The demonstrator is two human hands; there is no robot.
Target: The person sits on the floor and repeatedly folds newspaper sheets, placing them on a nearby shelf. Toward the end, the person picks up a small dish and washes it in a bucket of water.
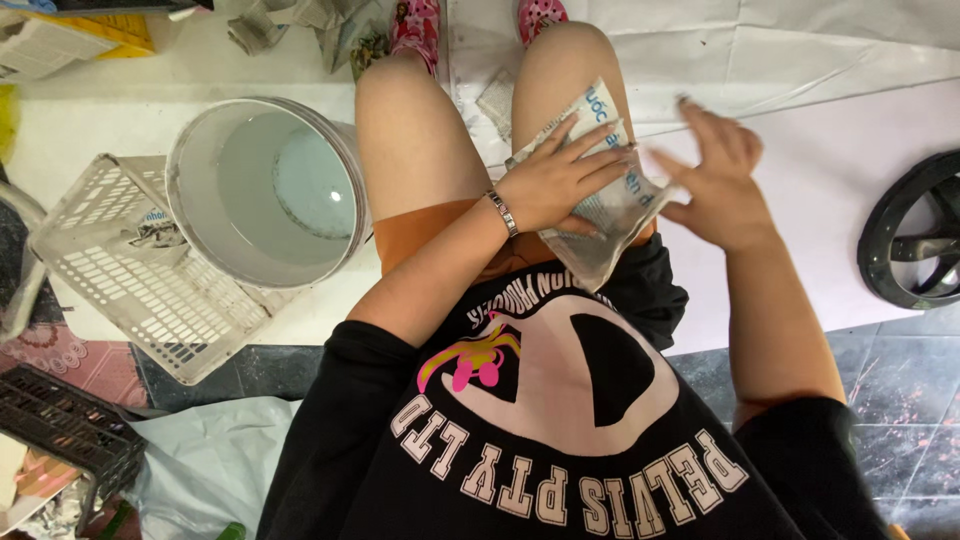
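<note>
At nine o'clock from your lap, a white slotted basket [130, 275] lies tipped on the floor, with a grey bucket [268, 190] of water resting against it, just beside your left thigh. Below that, at seven o'clock, a dark crate [65, 430] sits near a pale plastic sheet [205, 465]. On your right thigh, at twelve o'clock, your left hand [555, 180] lies flat with its fingers spread, pressing down on a clear plastic bag [600, 215] with blue print; it pins the bag rather than clasping it. Your right hand [715, 175] hovers at one o'clock, fingers loose and apart, holding nothing, just beside the bag's edge. At three o'clock, a black wheel-like ring [915, 235] rests on the pale floor covering [810, 130].
</note>
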